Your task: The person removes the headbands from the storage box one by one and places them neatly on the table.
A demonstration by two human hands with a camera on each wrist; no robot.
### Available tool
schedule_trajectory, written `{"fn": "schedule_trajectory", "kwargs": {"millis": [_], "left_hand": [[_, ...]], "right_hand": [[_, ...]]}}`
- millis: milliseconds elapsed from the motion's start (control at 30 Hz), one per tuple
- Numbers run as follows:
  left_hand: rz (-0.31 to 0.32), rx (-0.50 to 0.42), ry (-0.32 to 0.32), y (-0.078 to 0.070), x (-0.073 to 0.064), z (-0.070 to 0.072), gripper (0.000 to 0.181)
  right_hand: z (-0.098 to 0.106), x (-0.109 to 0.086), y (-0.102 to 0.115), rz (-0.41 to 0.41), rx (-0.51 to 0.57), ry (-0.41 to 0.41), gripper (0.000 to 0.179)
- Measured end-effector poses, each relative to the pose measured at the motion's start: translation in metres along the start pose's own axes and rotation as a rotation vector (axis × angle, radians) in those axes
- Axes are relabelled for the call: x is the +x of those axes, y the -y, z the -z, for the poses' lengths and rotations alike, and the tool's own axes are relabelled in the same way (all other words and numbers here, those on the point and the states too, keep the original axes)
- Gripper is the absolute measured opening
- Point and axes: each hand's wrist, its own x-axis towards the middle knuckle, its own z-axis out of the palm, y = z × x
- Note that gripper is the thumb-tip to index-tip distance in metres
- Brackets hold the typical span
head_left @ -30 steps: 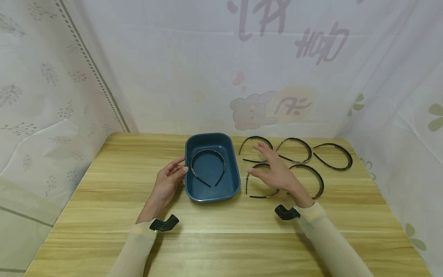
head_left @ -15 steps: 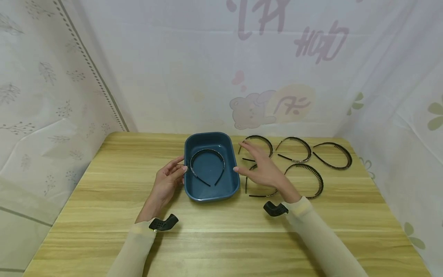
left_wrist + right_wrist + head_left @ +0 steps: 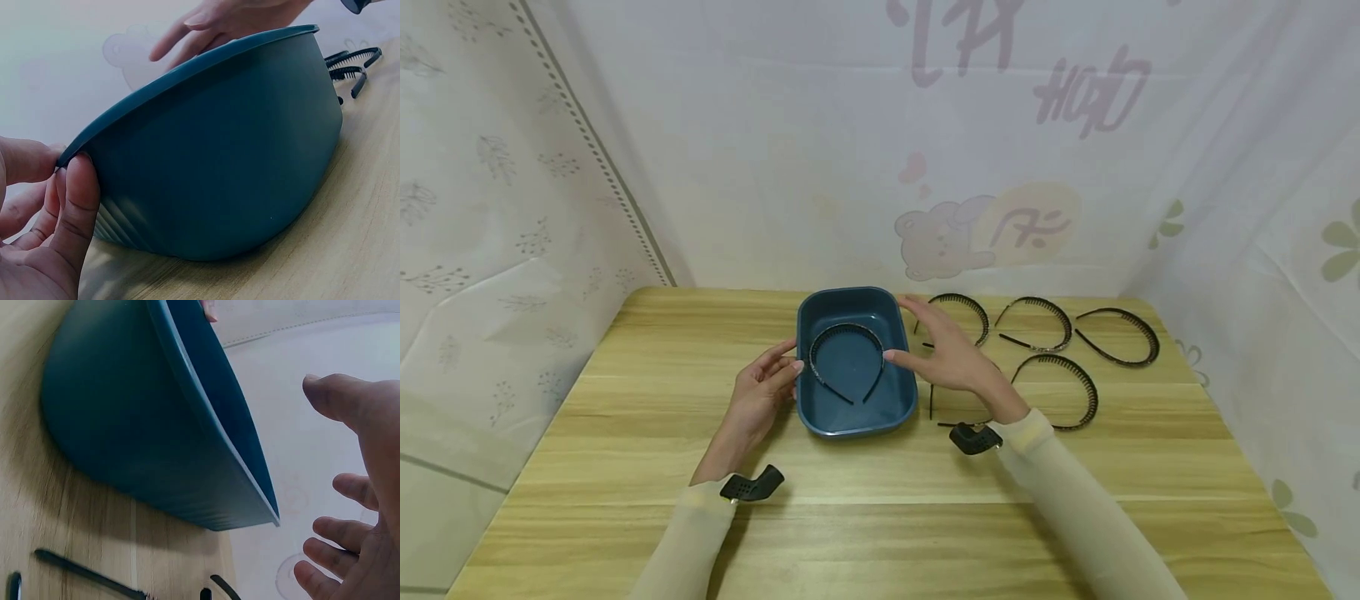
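Note:
A dark blue plastic basin (image 3: 891, 396) stands on the wooden table in the head view, with one black toothed headband (image 3: 847, 327) lying inside. My left hand (image 3: 756, 396) pinches the basin's left rim between thumb and fingers, as the left wrist view also shows. My right hand (image 3: 951, 358) hovers at the basin's right rim, thumb reaching over it. In the right wrist view the right hand (image 3: 382, 437) has its fingers spread and holds nothing, apart from the basin wall. It partly hides a headband (image 3: 962, 423) on the table below.
More black headbands lie right of the basin: one at the back left (image 3: 955, 297), one at the back middle (image 3: 1063, 321), one at the far right (image 3: 1150, 337) and one in front (image 3: 1090, 392). A printed curtain (image 3: 775, 167) hangs behind the table (image 3: 880, 533).
My right hand has moved left, from above the headbands to the basin's right rim, with nothing in it. My left hand stays on the left rim.

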Motion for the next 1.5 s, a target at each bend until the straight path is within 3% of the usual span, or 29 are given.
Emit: {"fn": "schedule_trajectory", "kwargs": {"millis": [1133,1500], "left_hand": [[-0.005,0.016,0.019,-0.001,0.000,0.000,0.054],[-0.011,0.003,0.019,0.001,0.000,0.001,0.054]], "right_hand": [[-0.032,0.055,0.031,-0.020,-0.044,0.110,0.081],[-0.048,0.073,0.031,-0.075,-0.074,0.131,0.078]]}}
